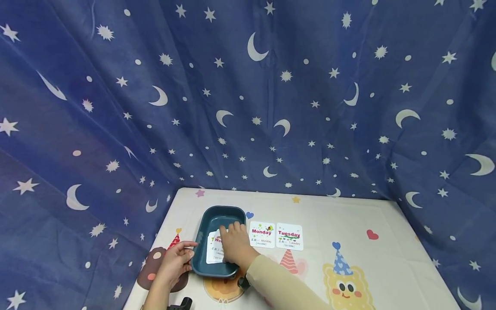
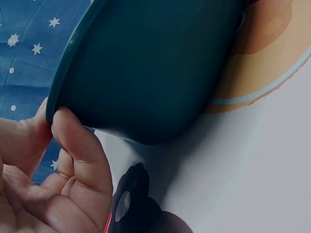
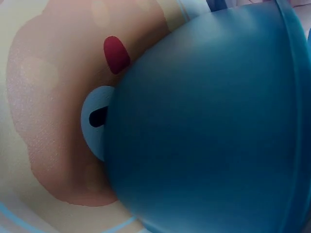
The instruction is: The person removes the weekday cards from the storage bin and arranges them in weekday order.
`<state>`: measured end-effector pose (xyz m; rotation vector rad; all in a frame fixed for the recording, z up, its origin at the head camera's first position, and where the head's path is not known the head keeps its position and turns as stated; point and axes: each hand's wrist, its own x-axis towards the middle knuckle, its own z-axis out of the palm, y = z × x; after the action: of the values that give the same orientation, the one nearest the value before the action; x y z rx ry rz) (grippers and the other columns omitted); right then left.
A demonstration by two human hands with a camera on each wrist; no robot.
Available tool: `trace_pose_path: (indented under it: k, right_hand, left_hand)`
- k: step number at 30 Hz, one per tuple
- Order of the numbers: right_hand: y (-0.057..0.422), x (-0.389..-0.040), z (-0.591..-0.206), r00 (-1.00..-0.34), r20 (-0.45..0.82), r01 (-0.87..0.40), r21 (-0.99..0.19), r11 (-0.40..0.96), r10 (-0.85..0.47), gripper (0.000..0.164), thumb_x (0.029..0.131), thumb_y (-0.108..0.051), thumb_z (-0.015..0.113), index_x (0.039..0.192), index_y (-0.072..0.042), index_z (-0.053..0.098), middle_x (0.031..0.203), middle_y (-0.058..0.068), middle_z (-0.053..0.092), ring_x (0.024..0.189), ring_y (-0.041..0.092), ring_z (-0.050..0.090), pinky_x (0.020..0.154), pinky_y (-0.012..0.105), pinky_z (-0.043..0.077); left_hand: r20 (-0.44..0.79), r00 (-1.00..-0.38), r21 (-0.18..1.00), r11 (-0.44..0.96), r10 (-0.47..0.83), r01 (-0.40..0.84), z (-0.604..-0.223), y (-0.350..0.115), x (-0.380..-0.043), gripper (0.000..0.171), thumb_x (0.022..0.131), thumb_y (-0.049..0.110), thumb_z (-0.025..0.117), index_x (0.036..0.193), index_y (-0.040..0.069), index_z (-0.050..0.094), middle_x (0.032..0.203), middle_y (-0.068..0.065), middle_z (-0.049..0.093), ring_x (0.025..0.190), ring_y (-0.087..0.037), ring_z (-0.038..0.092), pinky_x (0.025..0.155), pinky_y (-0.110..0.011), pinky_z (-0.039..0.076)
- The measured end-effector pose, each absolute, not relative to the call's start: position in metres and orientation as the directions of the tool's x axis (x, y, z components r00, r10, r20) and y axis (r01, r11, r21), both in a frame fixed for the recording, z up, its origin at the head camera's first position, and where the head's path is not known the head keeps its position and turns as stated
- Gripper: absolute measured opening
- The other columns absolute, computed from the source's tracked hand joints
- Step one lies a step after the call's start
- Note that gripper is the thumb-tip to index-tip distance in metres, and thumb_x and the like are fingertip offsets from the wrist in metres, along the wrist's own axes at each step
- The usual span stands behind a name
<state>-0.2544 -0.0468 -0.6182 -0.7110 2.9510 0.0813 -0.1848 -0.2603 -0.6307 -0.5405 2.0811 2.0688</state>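
Note:
A dark teal rectangular basin (image 1: 201,268) stands on the left part of the table. My left hand (image 1: 174,263) pinches its near left rim between thumb and fingers; the left wrist view shows this hand (image 2: 73,170) at the lip. Inside the basin lie white cards (image 1: 215,252), the top one lettered "We…" in red with Chinese text below. My right hand (image 1: 236,245) reaches over the basin's right wall, bent fingers down over the cards' right side. It covers part of the lettering; I cannot tell whether it grips a card. The right wrist view shows only the basin's outer wall (image 3: 204,121).
Right of the basin, a Monday card (image 1: 262,234) and a Tuesday card (image 1: 289,237) lie face up side by side. The pale tablecloth (image 1: 348,232) has printed cartoon figures and hearts. A blue curtain (image 1: 290,107) with moons and stars rises behind and beside the table.

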Motion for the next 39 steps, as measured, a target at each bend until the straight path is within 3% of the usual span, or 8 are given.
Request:
trace_pose_path:
  k: [24, 39]
  right_hand:
    - [-0.0446, -0.2527, -0.6230, -0.879, -0.032, -0.475, -0.022, 0.880, -0.476, 0.113, 0.062, -0.056, 0.102, 0.156, -0.020, 0.050, 0.139, 0.009, 0.057, 0.119, 0.025, 0.049, 0.096, 0.038, 0.041]
    - [-0.0379, -0.2516, -0.6271, -0.863, 0.061, -0.505, -0.140, 0.852, -0.501, 0.081, 0.077, -0.035, 0.094, 0.149, -0.025, 0.058, 0.123, 0.002, 0.056, 0.108, 0.019, 0.043, 0.085, 0.033, 0.036]
  left_hand:
    - [-0.374, -0.917, 0.927, -0.018, -0.142, -0.375, -0.6290, -0.2609, -0.1857, 0.030, 0.103, -0.006, 0.059, 0.132, -0.005, 0.068, 0.090, -0.008, 0.064, 0.066, -0.015, 0.055, 0.058, -0.030, 0.054]
    - [-0.360, -0.924, 0.933, -0.024, -0.131, -0.360, -0.6317, -0.2613, -0.1841, 0.030, 0.104, -0.006, 0.058, 0.133, -0.006, 0.066, 0.090, -0.007, 0.063, 0.066, -0.015, 0.055, 0.059, -0.030, 0.055]
